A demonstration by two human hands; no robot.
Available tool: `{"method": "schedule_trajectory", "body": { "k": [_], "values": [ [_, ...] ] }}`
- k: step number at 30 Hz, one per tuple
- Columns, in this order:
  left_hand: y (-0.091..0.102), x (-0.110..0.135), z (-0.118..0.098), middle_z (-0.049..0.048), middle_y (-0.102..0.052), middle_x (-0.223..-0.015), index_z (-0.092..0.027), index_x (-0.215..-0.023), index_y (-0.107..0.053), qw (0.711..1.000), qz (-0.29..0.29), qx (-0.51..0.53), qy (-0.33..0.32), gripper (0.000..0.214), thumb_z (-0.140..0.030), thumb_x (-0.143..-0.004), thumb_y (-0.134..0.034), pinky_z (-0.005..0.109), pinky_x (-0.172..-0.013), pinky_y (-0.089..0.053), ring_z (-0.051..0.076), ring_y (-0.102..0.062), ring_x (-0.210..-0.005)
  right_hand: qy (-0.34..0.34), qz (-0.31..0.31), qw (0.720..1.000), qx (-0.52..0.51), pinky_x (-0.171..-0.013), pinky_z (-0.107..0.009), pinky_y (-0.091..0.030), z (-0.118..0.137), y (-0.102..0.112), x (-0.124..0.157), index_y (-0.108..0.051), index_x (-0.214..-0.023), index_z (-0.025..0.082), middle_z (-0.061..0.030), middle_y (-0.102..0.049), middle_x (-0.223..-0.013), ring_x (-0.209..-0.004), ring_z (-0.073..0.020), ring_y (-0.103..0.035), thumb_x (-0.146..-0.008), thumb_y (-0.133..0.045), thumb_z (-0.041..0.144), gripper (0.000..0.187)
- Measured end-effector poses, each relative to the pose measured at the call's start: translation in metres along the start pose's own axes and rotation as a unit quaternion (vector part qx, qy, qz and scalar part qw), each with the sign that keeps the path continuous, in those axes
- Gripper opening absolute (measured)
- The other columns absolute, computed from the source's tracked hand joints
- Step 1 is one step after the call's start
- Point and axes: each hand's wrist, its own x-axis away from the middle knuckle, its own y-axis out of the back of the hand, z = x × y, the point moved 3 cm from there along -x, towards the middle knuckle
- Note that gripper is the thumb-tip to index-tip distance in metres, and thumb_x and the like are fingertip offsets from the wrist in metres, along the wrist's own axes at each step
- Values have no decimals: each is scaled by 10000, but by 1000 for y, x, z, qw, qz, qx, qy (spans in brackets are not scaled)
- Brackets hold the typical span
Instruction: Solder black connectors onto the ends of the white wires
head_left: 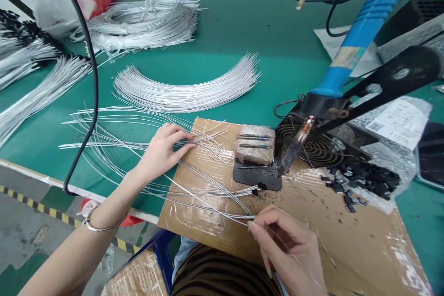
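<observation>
My left hand [166, 148] is closed, thumb and fingers pinching a loose group of thin white wires [208, 141] over the cardboard. In the near middle, my right hand [287, 245] is closed with thumb and index fingertip together at the ends of more white wires [222, 212]. A very fine strand runs across its palm. Beside these lie wires whose ends carry a small black connector [255, 191]. A blue-handled soldering iron [360, 37] is clamped in a black stand, its tip slanting down near a dark metal plate [258, 178].
A curved bundle of white wires [187, 92] lies behind my hands, with coiled bundles [145, 23] further back. A worn sponge block [255, 150] bears several iron tips. A black fan [312, 143] stands behind the iron. Small black connectors [367, 180] are heaped on plastic. A black cable [92, 55] hangs left.
</observation>
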Motion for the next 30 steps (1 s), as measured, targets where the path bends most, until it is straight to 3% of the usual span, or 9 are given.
{"method": "schedule_trajectory", "body": {
  "k": [5,10,14,21,27,30],
  "values": [
    [-2,-2,4,55,-771,-937,-212,-946,-765,1000,-10,4,6,158,-267,-1061,-672,388,-850,-527,240,-664,-885,8,-3,1000,19,-487,-266,-293,1,2,1,-713,-699,220,28,-583,-685,-471,-70,-422,-941,-791,440,336],
    [-5,0,7,64,-756,-1000,-221,-1033,-798,1000,-7,16,13,106,-305,-1026,-732,392,-878,-543,254,-667,-961,-1,-6,1000,17,-471,-258,-286,0,2,3,-708,-697,221,31,-586,-693,-458,-62,-414,-936,-792,435,332],
    [-7,-2,8,52,-739,-947,-238,-949,-820,999,-14,34,24,138,-279,-1025,-713,387,-847,-545,244,-665,-928,12,3,1000,16,-463,-255,-286,-2,1,3,-703,-699,214,30,-577,-681,-452,-65,-419,-952,-779,423,337],
    [7,-3,4,44,-791,-1004,-233,-915,-790,991,-59,93,72,106,-289,-996,-750,386,-928,-562,221,-723,-966,24,0,999,24,-462,-254,-315,-2,5,3,-705,-699,208,23,-583,-662,-451,-77,-421,-961,-781,451,365],
    [16,6,-10,25,-801,-833,-214,-958,-768,973,-26,183,135,113,-319,-991,-744,312,-713,-604,168,-728,-727,8,2,1000,14,-458,-264,-314,-2,4,3,-712,-696,216,14,-580,-665,-456,-89,-427,-941,-800,501,385],
    [15,6,-14,39,-823,-830,-220,-870,-792,966,-13,206,155,154,-354,-945,-788,313,-702,-616,186,-750,-754,4,3,1000,14,-462,-267,-306,-3,3,3,-711,-690,221,15,-580,-669,-468,-93,-431,-935,-804,499,382]
  ]
}}
